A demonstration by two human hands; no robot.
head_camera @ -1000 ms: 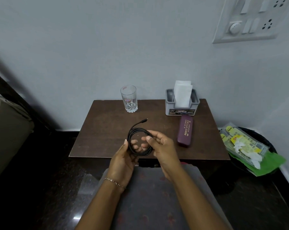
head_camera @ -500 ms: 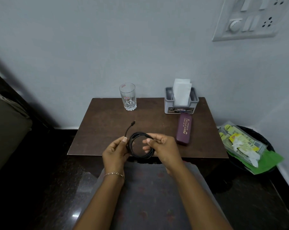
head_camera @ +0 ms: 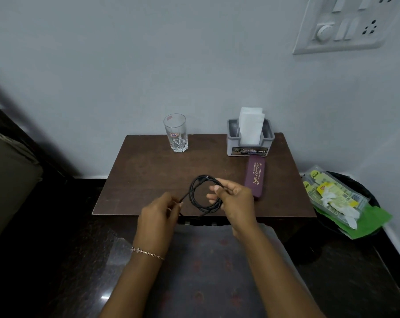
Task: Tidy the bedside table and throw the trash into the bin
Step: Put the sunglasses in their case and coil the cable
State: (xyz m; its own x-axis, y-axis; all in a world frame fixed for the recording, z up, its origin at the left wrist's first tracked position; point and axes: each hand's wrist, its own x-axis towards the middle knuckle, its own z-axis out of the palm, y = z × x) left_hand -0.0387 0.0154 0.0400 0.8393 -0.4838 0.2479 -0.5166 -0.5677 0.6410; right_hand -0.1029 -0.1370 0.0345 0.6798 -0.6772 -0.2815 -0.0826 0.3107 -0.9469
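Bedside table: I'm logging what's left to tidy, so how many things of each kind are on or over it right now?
Drinking glass: 1
Tissue holder with tissues: 1
Purple spectacle case: 1
Coiled black cable, held in both hands above the table: 1
Total: 4

The maroon spectacle case [head_camera: 255,177] right of centre carries gold lettering reading "PRINCE OPTICALS". The grey tissue holder [head_camera: 250,143] behind it bears "OPEL" on its front strip. The drinking glass [head_camera: 176,133] has a red sticker, illegible.
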